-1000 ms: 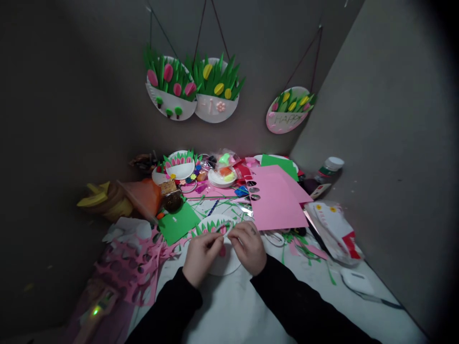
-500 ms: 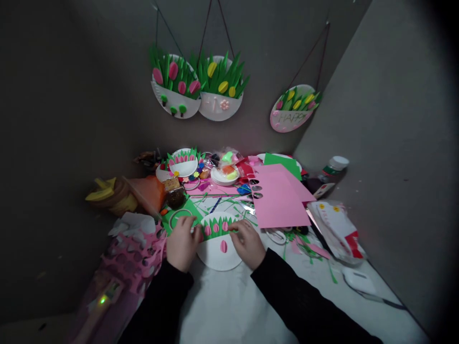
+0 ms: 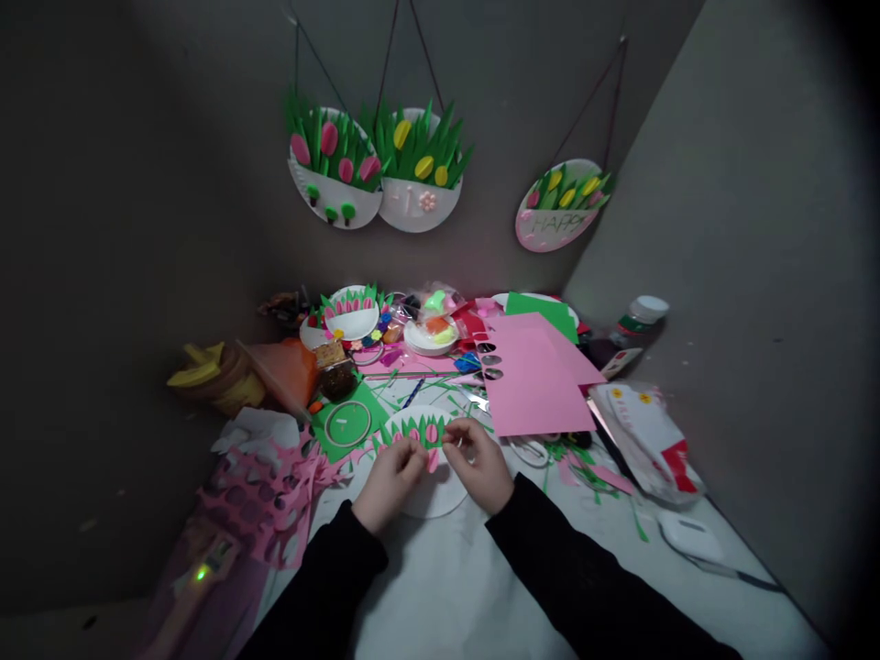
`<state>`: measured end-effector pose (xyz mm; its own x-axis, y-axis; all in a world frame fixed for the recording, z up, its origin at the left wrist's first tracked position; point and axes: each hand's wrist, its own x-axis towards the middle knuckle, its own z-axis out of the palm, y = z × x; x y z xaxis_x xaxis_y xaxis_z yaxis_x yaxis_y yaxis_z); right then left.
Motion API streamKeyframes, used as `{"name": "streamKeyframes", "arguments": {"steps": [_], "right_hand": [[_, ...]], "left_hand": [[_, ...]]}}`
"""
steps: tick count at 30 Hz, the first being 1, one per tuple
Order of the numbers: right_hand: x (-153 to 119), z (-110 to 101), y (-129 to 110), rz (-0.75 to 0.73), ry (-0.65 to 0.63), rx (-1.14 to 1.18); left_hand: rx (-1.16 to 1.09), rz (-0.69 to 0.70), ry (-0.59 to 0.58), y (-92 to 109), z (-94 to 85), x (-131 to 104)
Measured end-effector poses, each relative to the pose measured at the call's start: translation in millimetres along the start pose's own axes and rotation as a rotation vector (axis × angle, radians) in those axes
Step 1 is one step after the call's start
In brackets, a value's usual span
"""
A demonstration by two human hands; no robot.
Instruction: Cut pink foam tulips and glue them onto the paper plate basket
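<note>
A white paper plate [image 3: 436,500] lies on the table with a green paper grass strip [image 3: 412,427] and pink paper tulips [image 3: 431,433] across its upper part. A loose pink paper petal [image 3: 433,460] rests just below the grass. My left hand [image 3: 393,478] is over the plate's left side, fingers pinched beside that petal; what they hold, if anything, is hidden. At the plate's right edge is my right hand [image 3: 479,465], thumb and fingertips brought together near the rightmost tulip. I cannot make out anything in its pinch.
A roll of tape [image 3: 347,424] sits on green paper at left, by pink cut-out scraps [image 3: 265,495]. Pink sheets [image 3: 536,380] and a plastic packet [image 3: 646,445] are at right. Decorated plates [image 3: 421,203] hang on the wall. A lidded jar [image 3: 646,313] stands back right.
My left hand has moved right, from beside the tape roll to over the plate near the loose petal, uncovering the roll. My right hand has stayed almost in place.
</note>
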<state>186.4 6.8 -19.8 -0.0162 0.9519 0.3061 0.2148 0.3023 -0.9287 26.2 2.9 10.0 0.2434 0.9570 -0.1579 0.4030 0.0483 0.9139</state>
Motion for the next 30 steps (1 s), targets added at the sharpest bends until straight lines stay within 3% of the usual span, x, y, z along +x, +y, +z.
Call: {"name": "streamKeyframes", "arguments": {"steps": [3,6,19,27,30], "right_hand": [[-1.0,2.7,-0.5,0.086,-0.116,0.244],[-2.4,6.8,0.5,0.140,-0.190,0.418],[-4.6,10.3,-2.6,0.135,-0.142,0.350],[-7.9,13.1,-2.6,0.119,-0.148,0.330],[-4.3,11.3,-0.2,0.155,-0.112,0.397]], "left_hand": [[-0.452,-0.126,-0.140,5.0,2.2,-2.8],[-0.610,-0.190,-0.211,4.8,6.6,-4.8],[-0.614,-0.219,-0.165,-1.3,12.7,-6.1],[-0.654,-0.180,-0.199,-4.3,14.3,-5.6],[-0.567,-0.151,-0.126,-3.2,13.0,-4.7]]}}
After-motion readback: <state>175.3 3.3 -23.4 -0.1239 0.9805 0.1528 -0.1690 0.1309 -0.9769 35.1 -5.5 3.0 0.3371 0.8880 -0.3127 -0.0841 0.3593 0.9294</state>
